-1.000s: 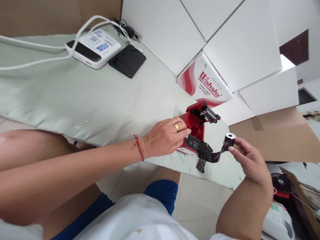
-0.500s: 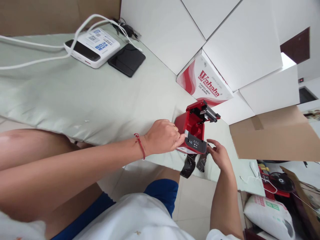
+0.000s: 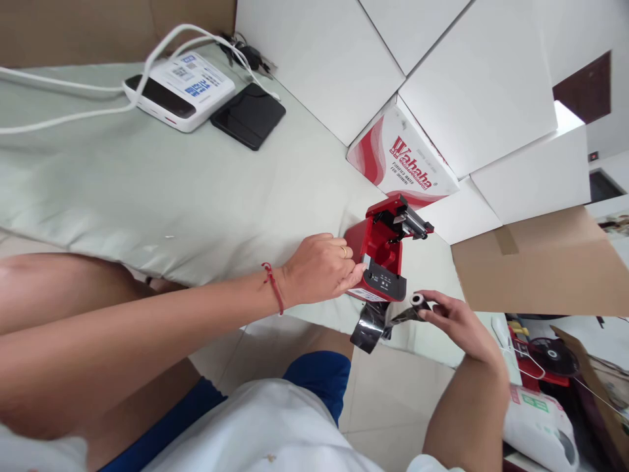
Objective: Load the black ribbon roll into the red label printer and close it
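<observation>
A small red and black printer-like device (image 3: 361, 239) stands on the pale green cloth near its front edge, its lid (image 3: 388, 208) raised and its red inner compartment bare. My left hand (image 3: 322, 269) is closed on the device's near left side, beside the dark button panel (image 3: 384, 278). To the right of the device, my right hand (image 3: 455, 321) pinches a small black film roll (image 3: 417, 301) with a white core. Black film runs from that roll toward a loose, shiny black strip (image 3: 368, 328) hanging below the device over the edge.
A white power bank (image 3: 211, 98) with cables and a black phone (image 3: 250, 117) lie at the upper left. Behind the device stands a Wahaha carton (image 3: 403, 157) against white boxes. A brown cardboard flap (image 3: 540, 269) is at the right.
My right hand has moved right and slightly down, away from the device's corner, and now shows the black roll in its fingers. The film strip has shifted; my left hand stays put.
</observation>
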### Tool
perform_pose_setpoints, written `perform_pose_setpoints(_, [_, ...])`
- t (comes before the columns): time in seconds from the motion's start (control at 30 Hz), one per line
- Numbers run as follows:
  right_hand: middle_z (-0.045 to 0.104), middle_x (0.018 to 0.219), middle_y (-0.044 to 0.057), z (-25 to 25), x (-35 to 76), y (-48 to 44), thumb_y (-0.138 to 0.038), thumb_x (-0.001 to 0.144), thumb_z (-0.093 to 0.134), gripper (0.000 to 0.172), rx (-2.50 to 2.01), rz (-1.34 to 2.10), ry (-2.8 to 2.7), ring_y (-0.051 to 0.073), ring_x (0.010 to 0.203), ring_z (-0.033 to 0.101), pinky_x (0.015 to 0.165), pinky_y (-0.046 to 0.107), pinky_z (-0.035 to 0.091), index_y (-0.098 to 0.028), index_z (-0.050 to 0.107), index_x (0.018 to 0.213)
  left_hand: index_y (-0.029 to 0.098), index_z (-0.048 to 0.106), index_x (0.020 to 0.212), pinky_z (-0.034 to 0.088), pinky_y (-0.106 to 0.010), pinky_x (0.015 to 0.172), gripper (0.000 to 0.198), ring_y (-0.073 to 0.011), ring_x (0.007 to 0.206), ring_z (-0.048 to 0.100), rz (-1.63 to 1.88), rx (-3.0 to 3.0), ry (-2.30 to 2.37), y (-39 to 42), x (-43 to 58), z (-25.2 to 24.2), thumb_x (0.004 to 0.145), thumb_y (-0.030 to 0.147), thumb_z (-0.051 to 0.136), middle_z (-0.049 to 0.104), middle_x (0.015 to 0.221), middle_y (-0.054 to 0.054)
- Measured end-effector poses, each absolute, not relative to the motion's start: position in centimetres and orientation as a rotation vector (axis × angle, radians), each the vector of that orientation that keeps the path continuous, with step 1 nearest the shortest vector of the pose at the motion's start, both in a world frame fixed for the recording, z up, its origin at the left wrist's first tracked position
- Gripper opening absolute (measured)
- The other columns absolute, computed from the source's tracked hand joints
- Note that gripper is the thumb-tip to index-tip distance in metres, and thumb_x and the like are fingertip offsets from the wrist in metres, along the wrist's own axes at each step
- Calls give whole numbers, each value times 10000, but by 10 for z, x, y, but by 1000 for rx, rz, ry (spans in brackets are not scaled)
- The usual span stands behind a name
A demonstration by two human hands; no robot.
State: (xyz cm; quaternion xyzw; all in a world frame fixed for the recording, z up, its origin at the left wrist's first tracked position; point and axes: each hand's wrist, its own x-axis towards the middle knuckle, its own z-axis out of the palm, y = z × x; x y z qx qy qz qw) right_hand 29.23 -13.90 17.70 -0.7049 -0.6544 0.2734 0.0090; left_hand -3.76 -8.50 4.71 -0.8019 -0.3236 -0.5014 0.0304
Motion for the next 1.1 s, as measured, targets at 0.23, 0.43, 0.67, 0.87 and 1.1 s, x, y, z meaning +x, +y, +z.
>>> perform_pose_setpoints(0.23, [757, 972, 49, 231, 242, -132, -516, 929, 741, 401, -1890, 908, -2348, 181, 717, 589, 655, 321, 506, -291, 798, 1256, 176, 639, 669, 469, -321, 651, 389, -168, 738, 584, -1633, -2437, -969, -85, -36, 51, 1044, 228, 551, 677, 763, -35])
perform_pose_setpoints(0.43, [588, 636, -31, 197, 204, -80, -496, 921, 691, 497, -2020, 652, -2305, 162, 573, 475, 572, 310, 433, -242, 741, 1346, 157, 697, 902, 573, -376, 895, 176, -243, 1021, 642, -1696, -2443, -967, -89, -37, 53, 1003, 152, 552, 713, 1022, -111])
perform_pose_setpoints(0.67, [800, 1061, 65, 178, 177, -36, -335, 916, 623, 295, -1889, 733, -2543, 229, 905, 711, 806, 342, 551, -206, 774, 1133, 159, 643, 1394, 507, -479, 1133, 425, -293, 1373, 615, -1668, -2568, -703, -99, -32, 51, 972, 149, 598, 714, 1403, -146])
perform_pose_setpoints(0.87, [814, 1061, 57, 174, 169, -38, -269, 939, 606, 308, -1850, 621, -2616, 229, 909, 728, 845, 347, 545, -218, 746, 1208, 149, 723, 1236, 504, -436, 1186, 242, -215, 1240, 718, -1643, -2601, -569, -108, -18, 41, 1017, 170, 621, 800, 1262, -97])
perform_pose_setpoints(1.1, [814, 1052, 87, 161, 168, -36, -201, 969, 531, 278, -1813, 659, -2818, 231, 924, 726, 879, 349, 531, -193, 765, 1119, 173, 746, 1083, 567, -405, 1070, 151, -188, 1095, 751, -1697, -2486, -644, -105, -18, 43, 1049, 135, 604, 824, 1121, -69])
